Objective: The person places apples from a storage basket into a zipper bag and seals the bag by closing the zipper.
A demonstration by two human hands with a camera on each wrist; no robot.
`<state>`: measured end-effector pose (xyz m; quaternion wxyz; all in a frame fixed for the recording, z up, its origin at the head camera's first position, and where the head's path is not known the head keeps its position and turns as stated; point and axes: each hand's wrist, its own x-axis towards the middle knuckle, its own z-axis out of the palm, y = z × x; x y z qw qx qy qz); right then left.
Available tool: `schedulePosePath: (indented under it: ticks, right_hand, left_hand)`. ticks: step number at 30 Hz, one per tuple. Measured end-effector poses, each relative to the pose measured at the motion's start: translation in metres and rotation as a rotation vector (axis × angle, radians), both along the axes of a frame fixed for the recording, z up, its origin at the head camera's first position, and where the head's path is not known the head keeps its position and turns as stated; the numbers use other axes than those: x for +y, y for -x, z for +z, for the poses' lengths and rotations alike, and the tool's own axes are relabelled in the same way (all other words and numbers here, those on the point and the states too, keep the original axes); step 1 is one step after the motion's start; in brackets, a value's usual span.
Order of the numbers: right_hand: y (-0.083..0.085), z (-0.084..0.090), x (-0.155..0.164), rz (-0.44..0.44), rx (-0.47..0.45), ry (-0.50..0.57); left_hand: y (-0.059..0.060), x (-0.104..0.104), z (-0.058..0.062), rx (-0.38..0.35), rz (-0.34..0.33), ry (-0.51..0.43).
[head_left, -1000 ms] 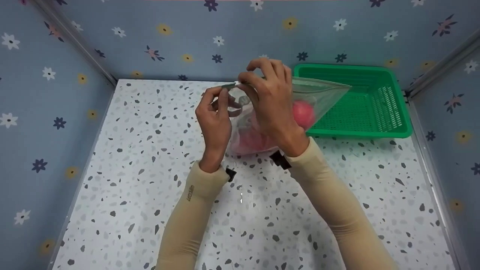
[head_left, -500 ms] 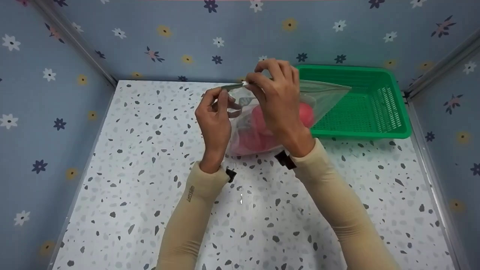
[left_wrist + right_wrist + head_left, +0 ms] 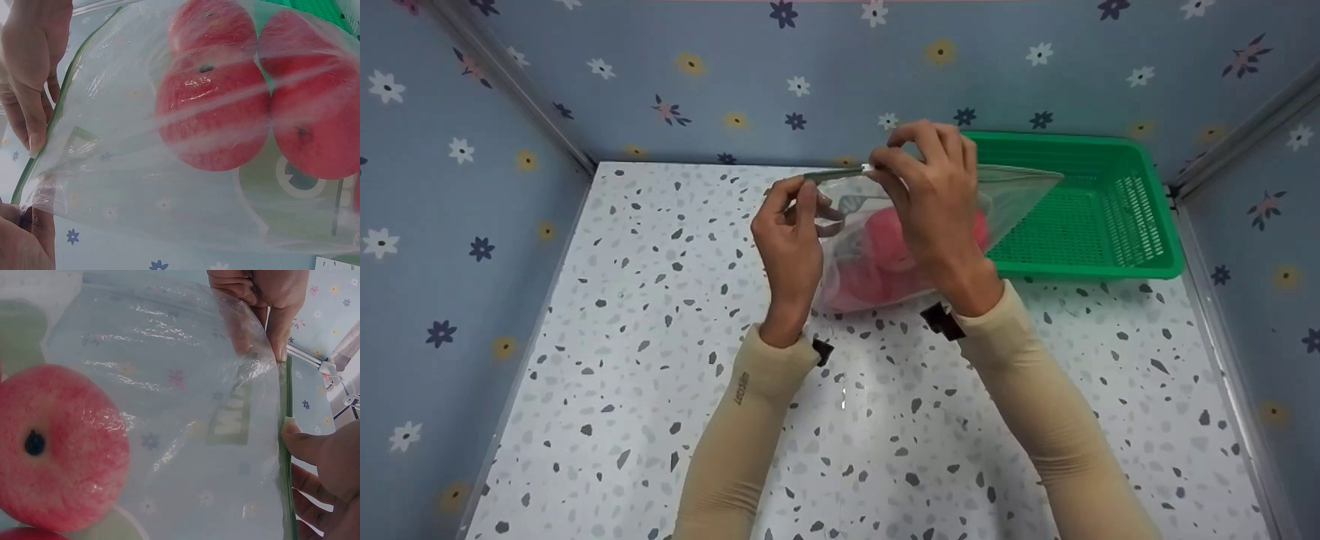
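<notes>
Fingers of the right hand point(image 3: 934, 199) pinch the bag's point(image 3: 1012, 191) green zip strip point(image 3: 286, 455) and have slid along it toward the basket point(image 3: 1140, 262), so more of the seal looks shut. The left hand point(image 3: 791, 236) still pinches the far corner; apples point(image 3: 216, 121) hang inside, beside the basket.

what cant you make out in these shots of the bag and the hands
- Apple count: in the head view the right hand covers the clear zip bag; both wrist views crop the red apples.
- Bag print: blurred behind plastic, cut by the left wrist frame edge.
- Left hand fingertips: head view shows only its back.
- Green basket front-left corner: behind the bag.
</notes>
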<state>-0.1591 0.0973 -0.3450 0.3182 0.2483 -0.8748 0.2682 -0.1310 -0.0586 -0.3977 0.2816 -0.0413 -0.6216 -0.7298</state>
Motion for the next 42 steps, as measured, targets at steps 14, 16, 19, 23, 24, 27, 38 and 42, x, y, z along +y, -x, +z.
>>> schedulePosePath:
  ticks: [14, 16, 19, 23, 24, 27, 38, 42]
  right_hand:
    - [0.001, -0.005, 0.02, -0.031, 0.026, 0.027]
    - [0.001, -0.006, 0.023, -0.036, 0.035, 0.029]
    - [0.001, -0.007, 0.027, -0.04, 0.041, 0.04]
    - [0.002, -0.007, 0.032, -0.047, 0.038, 0.058]
    - [0.002, -0.007, 0.033, -0.051, 0.036, 0.061]
    - [0.002, -0.007, 0.039, -0.068, 0.025, 0.062]
    - [0.003, -0.008, 0.062, -0.095, 0.011, 0.104]
    - [0.004, -0.008, 0.071, -0.104, 0.008, 0.114]
  left_hand:
    - [-0.001, -0.001, -0.001, 0.003, 0.014, -0.006]
    - [-0.001, -0.001, -0.001, 0.0, 0.016, -0.005]
    - [-0.002, -0.002, -0.002, 0.002, 0.016, -0.005]
    - [-0.002, -0.002, -0.002, 0.015, 0.012, -0.009]
    - [-0.002, -0.002, -0.002, 0.018, 0.012, -0.01]
    - [-0.001, -0.003, -0.003, 0.025, 0.011, -0.02]
    - [0.0, -0.004, -0.003, 0.037, 0.026, -0.019]
    - [0.0, -0.004, -0.003, 0.038, 0.023, -0.016]
